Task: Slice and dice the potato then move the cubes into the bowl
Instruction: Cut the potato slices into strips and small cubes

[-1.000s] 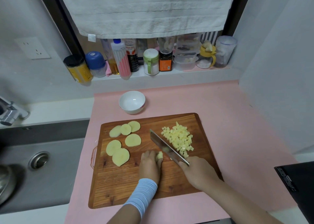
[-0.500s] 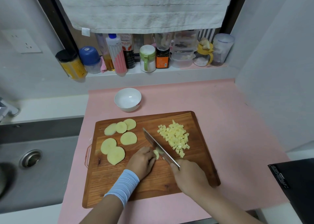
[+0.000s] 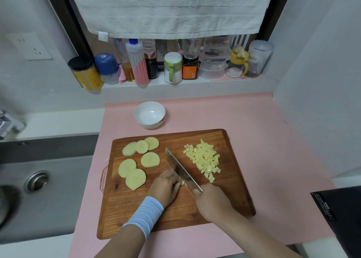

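— Little has shifted since half a second ago: the knife (image 3: 181, 169) keeps its slant across the cutting board (image 3: 230, 189), and less of the potato piece (image 3: 183, 182) shows beside the blade.
— How are the hands?
— The right grip (image 3: 213, 201) is wrapped round the knife handle at the blade's near end. The left grip (image 3: 166, 186), with a pale blue wristband (image 3: 146, 214), has its fingers curled over the potato piece and holds it down on the board, just left of the blade.
— And the rest of the potato?
— Six round slices (image 3: 134, 167) lie on the board's left half, some overlapping. A heap of cubes (image 3: 205, 160) sits right of the blade. The white bowl (image 3: 149, 114) stands on the pink bench (image 3: 263, 140), just beyond the board's far edge.
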Available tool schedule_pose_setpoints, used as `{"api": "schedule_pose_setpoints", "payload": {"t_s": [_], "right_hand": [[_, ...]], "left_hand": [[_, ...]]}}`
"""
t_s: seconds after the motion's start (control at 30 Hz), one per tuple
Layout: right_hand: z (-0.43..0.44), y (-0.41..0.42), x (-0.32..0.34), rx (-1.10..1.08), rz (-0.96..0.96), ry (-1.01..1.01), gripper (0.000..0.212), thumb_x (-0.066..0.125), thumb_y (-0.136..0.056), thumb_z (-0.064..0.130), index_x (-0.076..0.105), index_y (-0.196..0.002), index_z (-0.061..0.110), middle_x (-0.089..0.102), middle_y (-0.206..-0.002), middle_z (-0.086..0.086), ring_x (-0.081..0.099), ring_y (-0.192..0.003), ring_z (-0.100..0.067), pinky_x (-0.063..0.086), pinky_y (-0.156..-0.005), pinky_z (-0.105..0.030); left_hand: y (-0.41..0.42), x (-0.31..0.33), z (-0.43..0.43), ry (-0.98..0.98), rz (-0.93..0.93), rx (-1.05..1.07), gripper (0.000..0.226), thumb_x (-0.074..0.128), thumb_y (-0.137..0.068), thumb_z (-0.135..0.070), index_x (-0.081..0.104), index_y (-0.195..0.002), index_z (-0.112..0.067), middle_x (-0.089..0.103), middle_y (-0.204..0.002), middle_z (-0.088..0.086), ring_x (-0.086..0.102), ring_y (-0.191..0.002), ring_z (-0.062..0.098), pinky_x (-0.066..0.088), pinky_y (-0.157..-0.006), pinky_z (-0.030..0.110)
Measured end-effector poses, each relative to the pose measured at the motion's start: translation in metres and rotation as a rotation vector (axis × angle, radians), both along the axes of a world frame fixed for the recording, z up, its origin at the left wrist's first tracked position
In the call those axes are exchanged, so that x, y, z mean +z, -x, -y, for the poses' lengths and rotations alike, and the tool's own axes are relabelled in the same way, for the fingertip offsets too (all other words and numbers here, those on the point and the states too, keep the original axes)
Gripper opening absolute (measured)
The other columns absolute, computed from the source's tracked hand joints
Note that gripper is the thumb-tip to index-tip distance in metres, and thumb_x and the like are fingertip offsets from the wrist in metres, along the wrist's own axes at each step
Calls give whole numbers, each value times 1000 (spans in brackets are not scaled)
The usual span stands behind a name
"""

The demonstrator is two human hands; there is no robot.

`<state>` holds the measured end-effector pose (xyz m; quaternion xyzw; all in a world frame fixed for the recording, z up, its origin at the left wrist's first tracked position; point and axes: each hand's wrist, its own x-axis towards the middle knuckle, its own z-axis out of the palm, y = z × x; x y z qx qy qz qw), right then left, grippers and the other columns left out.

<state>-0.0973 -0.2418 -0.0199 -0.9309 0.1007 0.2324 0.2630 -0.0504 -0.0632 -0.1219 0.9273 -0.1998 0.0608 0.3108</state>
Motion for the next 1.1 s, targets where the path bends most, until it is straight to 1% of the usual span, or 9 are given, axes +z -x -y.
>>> {"api": "schedule_pose_setpoints", "payload": {"t_s": [0.1, 0.23, 0.3, 0.4, 0.47, 0.53, 0.7, 0.93, 1.1], "right_hand": [[-3, -5, 0, 7, 3, -5, 30, 45, -104, 39, 66, -91, 22, 69, -89, 4, 66, -82, -18, 54, -73, -32], [-2, -1, 0, 11, 32, 5, 34, 44, -104, 41, 71, -103, 20, 71, -94, 3, 66, -86, -20, 53, -74, -31], [-2, -1, 1, 12, 31, 7, 34, 43, -104, 41, 71, -103, 21, 70, -93, 4, 65, -85, -19, 53, -74, -31], [-4, 2, 6, 38, 64, 41, 33, 41, -105, 43, 68, -100, 24, 69, -93, 7, 65, -85, -17, 55, -74, -33], [-5, 8, 11, 57, 118, 64, 34, 38, -106, 44, 68, -103, 27, 70, -93, 8, 65, -86, -16, 54, -73, -32], [-7, 14, 15, 71, 168, 67, 33, 37, -106, 44, 67, -105, 29, 70, -92, 8, 64, -84, -14, 50, -70, -31], [-10, 21, 22, 106, 171, 97, 33, 37, -106, 41, 68, -106, 28, 66, -89, 9, 54, -77, -15, 41, -67, -29], [-6, 25, 11, 85, 70, 121, 34, 38, -105, 42, 67, -103, 26, 71, -96, 6, 66, -91, -20, 43, -68, -31], [-8, 22, 5, 63, 51, 113, 33, 39, -106, 40, 69, -105, 25, 71, -96, 6, 60, -80, -18, 45, -68, -30]], "left_hand": [[2, -3, -1, 37, 5, 25, 11, 78, -80, -10, 73, -81, -20, 64, -89, -9, 59, -85, 6, 53, -72, 22], [8, -10, -5, 67, 61, 22, 7, 76, -82, -8, 73, -84, -14, 63, -93, -4, 54, -90, 7, 46, -81, 15], [12, -14, -5, 60, 86, 34, 2, 71, -86, -14, 73, -85, -14, 62, -92, -4, 54, -89, 8, 47, -79, 17], [12, -12, -3, 65, 89, 50, 15, 63, -91, -23, 73, -83, -15, 64, -89, -5, 55, -87, 8, 48, -76, 19], [9, -8, -3, 44, 78, 49, 4, 72, -86, -17, 73, -82, -17, 64, -87, -7, 53, -85, 6, 48, -74, 19], [8, -7, -4, 48, 53, 53, 9, 79, -80, -11, 74, -81, -18, 64, -86, -8, 54, -84, 6, 49, -74, 19], [11, -7, -3, 74, 39, 68, 9, 80, -80, -11, 74, -80, -18, 65, -83, -8, 59, -82, 9, 51, -74, 21], [13, -10, -1, 101, 81, 90, 22, 56, -88, -27, 72, -77, -16, 64, -82, -6, 53, -85, 7, 46, -78, 18], [12, -12, -3, 89, 50, 109, 8, 76, -81, -12, 72, -77, -17, 64, -84, -7, 55, -85, 9, 49, -76, 22]]}}
